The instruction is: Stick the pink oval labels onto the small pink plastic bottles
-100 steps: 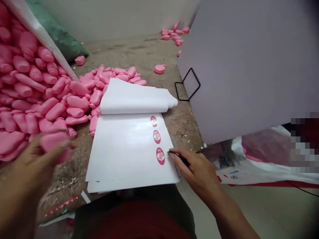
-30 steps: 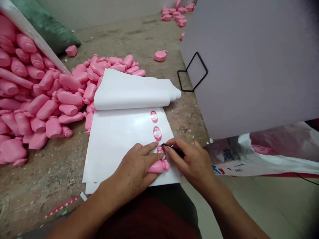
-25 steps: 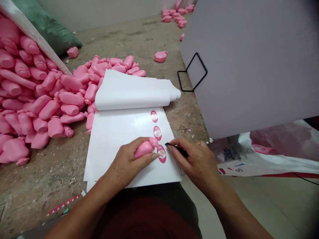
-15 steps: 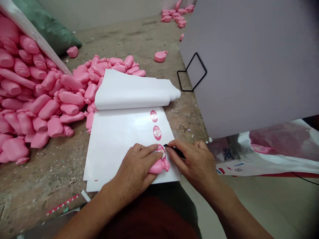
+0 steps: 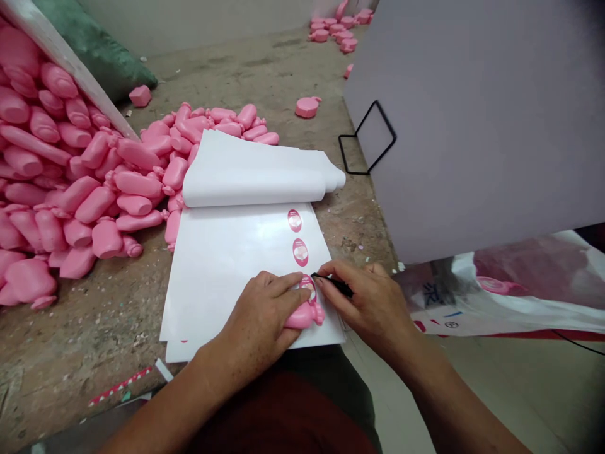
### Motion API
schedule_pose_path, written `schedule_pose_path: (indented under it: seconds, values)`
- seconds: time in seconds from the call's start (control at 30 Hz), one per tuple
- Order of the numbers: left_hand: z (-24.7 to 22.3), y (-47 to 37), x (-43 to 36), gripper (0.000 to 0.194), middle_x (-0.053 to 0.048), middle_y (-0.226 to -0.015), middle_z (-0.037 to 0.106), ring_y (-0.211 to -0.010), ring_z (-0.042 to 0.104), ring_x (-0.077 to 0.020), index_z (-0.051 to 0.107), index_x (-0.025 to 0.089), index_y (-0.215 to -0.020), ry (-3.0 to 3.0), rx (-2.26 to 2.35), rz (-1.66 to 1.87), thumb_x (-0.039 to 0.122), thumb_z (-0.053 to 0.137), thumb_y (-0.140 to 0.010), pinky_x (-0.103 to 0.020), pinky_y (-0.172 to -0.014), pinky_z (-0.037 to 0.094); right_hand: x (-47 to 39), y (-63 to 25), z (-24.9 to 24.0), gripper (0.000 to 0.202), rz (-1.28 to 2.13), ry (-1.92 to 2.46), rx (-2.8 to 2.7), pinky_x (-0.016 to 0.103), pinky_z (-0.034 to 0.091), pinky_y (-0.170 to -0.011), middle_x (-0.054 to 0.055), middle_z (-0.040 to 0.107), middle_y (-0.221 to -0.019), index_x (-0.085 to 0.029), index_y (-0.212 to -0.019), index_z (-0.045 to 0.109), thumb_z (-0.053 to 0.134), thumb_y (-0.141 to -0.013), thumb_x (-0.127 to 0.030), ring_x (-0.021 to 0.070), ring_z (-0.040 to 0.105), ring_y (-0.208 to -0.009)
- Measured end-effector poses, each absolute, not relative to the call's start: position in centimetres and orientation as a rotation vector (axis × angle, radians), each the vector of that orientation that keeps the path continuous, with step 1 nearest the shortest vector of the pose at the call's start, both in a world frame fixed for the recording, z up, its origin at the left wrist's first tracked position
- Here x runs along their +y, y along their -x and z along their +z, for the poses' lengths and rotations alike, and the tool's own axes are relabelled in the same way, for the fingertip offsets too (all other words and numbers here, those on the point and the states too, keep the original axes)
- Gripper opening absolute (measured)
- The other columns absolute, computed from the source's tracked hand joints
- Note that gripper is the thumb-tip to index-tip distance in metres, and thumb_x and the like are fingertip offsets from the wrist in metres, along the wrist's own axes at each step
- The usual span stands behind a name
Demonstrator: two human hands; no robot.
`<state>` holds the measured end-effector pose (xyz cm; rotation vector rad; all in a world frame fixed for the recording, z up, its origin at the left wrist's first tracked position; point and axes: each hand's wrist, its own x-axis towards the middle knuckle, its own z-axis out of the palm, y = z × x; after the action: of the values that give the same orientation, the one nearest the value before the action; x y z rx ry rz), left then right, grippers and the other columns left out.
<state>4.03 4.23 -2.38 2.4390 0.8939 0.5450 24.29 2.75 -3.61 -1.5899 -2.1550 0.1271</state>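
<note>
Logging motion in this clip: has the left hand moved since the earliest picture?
Yes, rightward. Against the white paper sticker sheet, the left hand went from beyond the sheet's left edge to the nearest pink oval sticker.

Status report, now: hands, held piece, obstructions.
Left hand holding pink bottle over white sheet. Right hand holding black tool, tip at nearest oval label. Left fingers partly covering label.

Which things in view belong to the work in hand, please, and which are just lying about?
In use, it seems:
pink plastic bottle in the left hand
slim black tool in the right hand
glossy white sheet with oval pink labels
piled pink plastic bottles, probably

Lying about, probably:
red patterned strip
narrow white strip
bulging green sack
</note>
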Motion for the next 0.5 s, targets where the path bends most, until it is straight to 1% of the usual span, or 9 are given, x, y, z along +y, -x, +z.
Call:
schedule_pose_path:
  seconds: [0.1,0.17,0.27,0.33,0.4,0.5]
  values:
    - [-2.6,-4.0,4.1,0.035,-0.015,-0.129,0.068,-0.096,0.065,-0.0276,0.067,0.011,-0.120,-2.422,0.897,0.542,0.019,0.063,-0.086,-0.041,-0.082,0.053,2.9,-24.2,-3.7,0.015,0.163,1.601,-2.147,0.033,0.030,-0.062,-0.002,0.073,-0.069,-0.020,-0.084,0.065,0.056,-0.094,-0.025,0.0155,0.053,-0.053]
    - [-2.9,-3.8,4.1,0.034,-0.015,-0.130,0.067,-0.100,0.065,-0.0282,0.067,0.011,-0.121,-2.404,0.898,0.538,0.020,0.061,-0.088,-0.042,-0.084,0.053,2.9,-24.3,-3.8,0.014,0.252,1.601,-2.125,0.032,0.031,-0.063,-0.003,0.072,-0.069,-0.021,-0.085,0.064,0.055,-0.095,-0.026,0.0155,0.055,-0.054]
    - [-3.0,-3.4,4.2,0.034,-0.016,-0.133,0.065,-0.110,0.063,-0.0295,0.068,0.013,-0.121,-2.301,0.927,0.536,0.024,0.060,-0.090,-0.044,-0.092,0.050,2.6,-24.7,-4.0,0.014,0.373,1.600,-2.069,0.031,0.034,-0.064,-0.004,0.073,-0.071,-0.023,-0.087,0.065,0.055,-0.095,-0.027,0.0160,0.058,-0.057]
    - [-2.6,-3.2,4.4,0.035,-0.013,-0.130,0.067,-0.114,0.062,-0.0281,0.068,0.016,-0.120,-2.117,0.968,0.545,0.028,0.063,-0.089,-0.042,-0.097,0.048,2.3,-24.9,-4.1,0.014,0.337,1.633,-2.040,0.032,0.035,-0.064,-0.003,0.074,-0.073,-0.023,-0.088,0.066,0.054,-0.095,-0.028,0.0169,0.058,-0.058]
    - [-2.0,-3.0,4.7,0.033,-0.008,-0.120,0.072,-0.108,0.065,-0.0234,0.068,0.019,-0.117,-1.864,1.030,0.564,0.034,0.065,-0.088,-0.036,-0.094,0.049,2.1,-25.0,-4.1,0.015,0.255,1.673,-2.041,0.032,0.035,-0.064,-0.001,0.074,-0.073,-0.023,-0.089,0.067,0.054,-0.094,-0.030,0.0173,0.055,-0.057]
    - [-1.0,-3.0,5.1,0.029,0.000,-0.105,0.073,-0.094,0.066,-0.0178,0.068,0.022,-0.109,-1.563,1.137,0.589,0.042,0.065,-0.088,-0.029,-0.084,0.049,2.1,-24.9,-3.8,0.017,0.203,1.678,-2.100,0.032,0.032,-0.063,-0.001,0.073,-0.070,-0.023,-0.086,0.066,0.054,-0.094,-0.030,0.0164,0.053,-0.055]
